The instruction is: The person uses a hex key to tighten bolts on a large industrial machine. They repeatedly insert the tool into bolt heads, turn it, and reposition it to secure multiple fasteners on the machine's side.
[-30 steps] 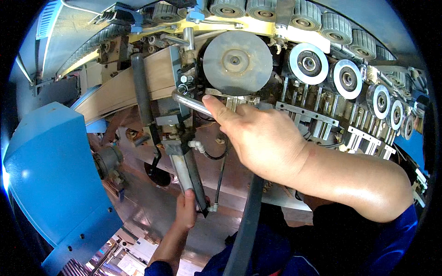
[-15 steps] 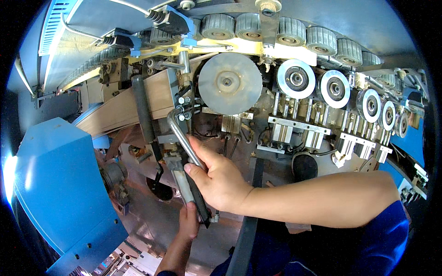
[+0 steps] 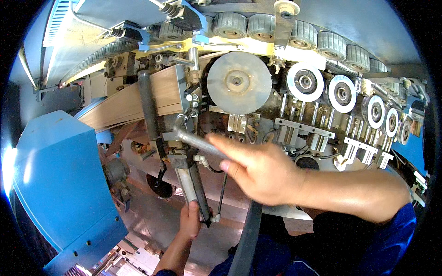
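Bent wrench [image 3: 199,141] lies left of centre, bend toward ten o'clock from right hand [image 3: 264,175], just below bolts [image 3: 191,102]; seating cannot tell. Step, judged: turning at bolts, cylinder [image 3: 185,181] steadied. Next move likely calls for seated tip, even push. Right index and thumb spread astride handle; other fingers hidden, closure cannot tell. Left hand [image 3: 189,224], six o'clock, wraps lower cylinder, thumb on face. Grey disc [image 3: 255,87] at one o'clock.

Bright mid-frame w/ glare at L edge of blue cover [image 3: 69,184], R hand [image 3: 262,175] blurry, corners dark & distorted.
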Demonstrator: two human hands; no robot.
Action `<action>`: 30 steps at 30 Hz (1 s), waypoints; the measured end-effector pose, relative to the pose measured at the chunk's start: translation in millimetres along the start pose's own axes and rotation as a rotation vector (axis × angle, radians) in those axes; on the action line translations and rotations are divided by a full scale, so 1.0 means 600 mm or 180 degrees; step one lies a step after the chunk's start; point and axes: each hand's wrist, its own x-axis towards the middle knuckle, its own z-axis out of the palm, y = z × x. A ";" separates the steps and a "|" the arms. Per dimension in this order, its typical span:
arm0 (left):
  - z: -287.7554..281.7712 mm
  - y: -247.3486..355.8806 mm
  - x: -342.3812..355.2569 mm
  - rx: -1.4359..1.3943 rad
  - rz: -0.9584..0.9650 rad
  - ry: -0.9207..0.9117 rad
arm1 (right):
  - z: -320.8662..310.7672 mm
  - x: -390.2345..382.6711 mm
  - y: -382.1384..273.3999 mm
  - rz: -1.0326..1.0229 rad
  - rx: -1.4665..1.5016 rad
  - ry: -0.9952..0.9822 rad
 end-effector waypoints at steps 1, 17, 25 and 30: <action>0.001 -0.002 -0.001 0.0005 0.0017 0.0043 | -0.018 0.012 -0.004 0.0226 -0.0166 -0.0264; -0.009 -0.019 0.001 0.0109 0.0056 -0.0133 | -0.124 0.121 -0.027 0.0251 -0.1516 -0.1393; -0.005 -0.004 0.000 0.0153 0.0038 -0.0117 | -0.138 0.159 -0.043 0.0222 -0.2346 -0.1625; -0.001 -0.004 -0.001 0.0021 -0.0033 -0.0038 | -0.074 0.085 -0.007 0.0503 -0.1204 -0.0875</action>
